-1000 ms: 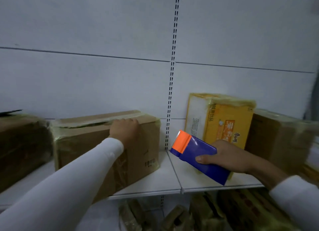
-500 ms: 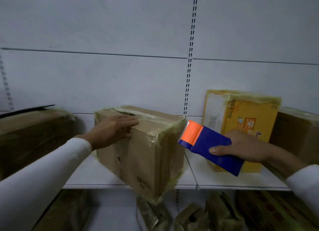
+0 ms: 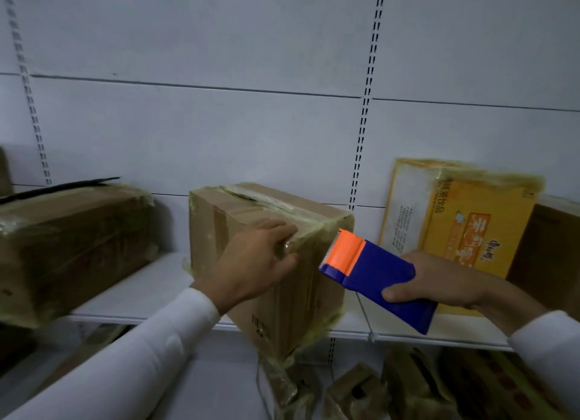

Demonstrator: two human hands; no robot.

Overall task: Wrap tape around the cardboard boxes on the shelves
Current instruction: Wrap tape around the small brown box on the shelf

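Observation:
A brown cardboard box (image 3: 226,212) wrapped in yellowish tape sits turned corner-forward on the white shelf (image 3: 135,294), its front corner hanging past the shelf edge. My left hand (image 3: 254,262) presses flat on the box's near upper edge, fingers over the taped rim. My right hand (image 3: 439,281) grips a blue tape dispenser (image 3: 376,278) with an orange head, whose toothed end sits right beside the box's right top corner.
A long brown taped box (image 3: 69,240) lies on the shelf at the left. A yellow printed carton (image 3: 455,225) stands at the right with a darker brown box (image 3: 552,250) beside it. More taped boxes (image 3: 408,388) fill the lower shelf.
The brown box has been swung round from lengthwise to corner-forward and pulled over the shelf edge. My left hand slid from its top to the near edge. The dispenser moved up close to the box corner.

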